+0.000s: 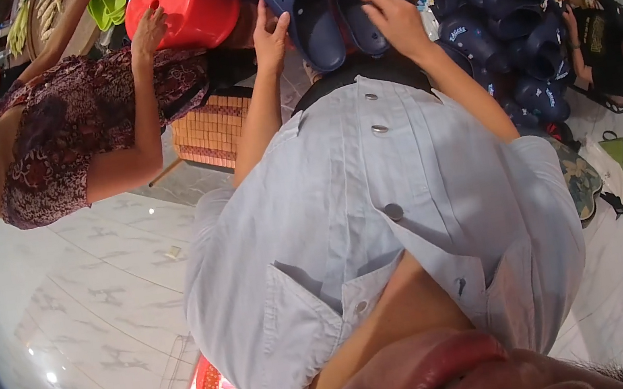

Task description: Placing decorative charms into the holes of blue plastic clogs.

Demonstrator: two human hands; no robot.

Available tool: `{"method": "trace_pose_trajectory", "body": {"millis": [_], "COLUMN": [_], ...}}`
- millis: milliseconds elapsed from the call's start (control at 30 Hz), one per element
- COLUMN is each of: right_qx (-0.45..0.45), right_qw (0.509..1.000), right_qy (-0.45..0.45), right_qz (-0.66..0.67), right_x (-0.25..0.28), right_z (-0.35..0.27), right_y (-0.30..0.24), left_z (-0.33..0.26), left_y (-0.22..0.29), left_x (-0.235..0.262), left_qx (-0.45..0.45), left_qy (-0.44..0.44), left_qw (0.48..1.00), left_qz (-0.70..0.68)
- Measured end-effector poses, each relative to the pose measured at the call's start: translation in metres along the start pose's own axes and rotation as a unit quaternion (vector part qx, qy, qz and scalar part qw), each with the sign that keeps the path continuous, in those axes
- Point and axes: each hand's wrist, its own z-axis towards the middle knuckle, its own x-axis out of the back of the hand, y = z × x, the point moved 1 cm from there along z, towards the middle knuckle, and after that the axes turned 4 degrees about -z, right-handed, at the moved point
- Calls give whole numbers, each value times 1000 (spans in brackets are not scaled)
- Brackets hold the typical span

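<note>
A pair of dark navy clogs with colourful charms lies before me at the top of the view: the left clog (316, 27) and the right clog (359, 24), side by side with their openings toward me. My left hand (272, 36) is beside the left clog, thumb and fingers apart, the thumb close to its outer edge. My right hand (396, 22) reaches over the outer side of the right clog. Its fingers are stretched across the rim of the opening, and its thumb is hidden.
Many navy clogs (521, 23) are heaped to the right. At left, a person in a patterned dress (59, 145) has a hand on a red plastic tub (193, 10), near green clogs (107, 5). A slatted stool (212, 131) stands between us. Another person in black (605, 38) is at far right.
</note>
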Motion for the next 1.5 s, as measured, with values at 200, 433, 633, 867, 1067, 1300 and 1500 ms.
{"method": "trace_pose_trajectory", "body": {"millis": [200,433,633,867,1067,1300,1500], "right_qx": [-192,-158,-221,-280,-322,-173,-337], "right_qw": [973,983,970,958,945,983,874], "right_qy": [-120,-97,-61,-4,-55,54,14], "right_qz": [-51,-9,82,54,-13,24,351], "right_x": [17,9,9,0,-17,-30,-25], "right_z": [-17,-26,-26,28,48,45,26], "right_y": [21,22,37,54,74,76,97], "left_z": [8,18,21,17,17,12,15], "left_y": [12,29,54,40,35,33,33], "left_x": [-4,-7,-48,-84,-88,-89,-90], "left_qx": [-196,-342,-459,-498,-499,-495,-503], "left_qy": [49,73,36,49,70,77,82], "left_qw": [908,855,779,709,711,726,729], "left_qz": [366,383,426,497,490,471,457]}}
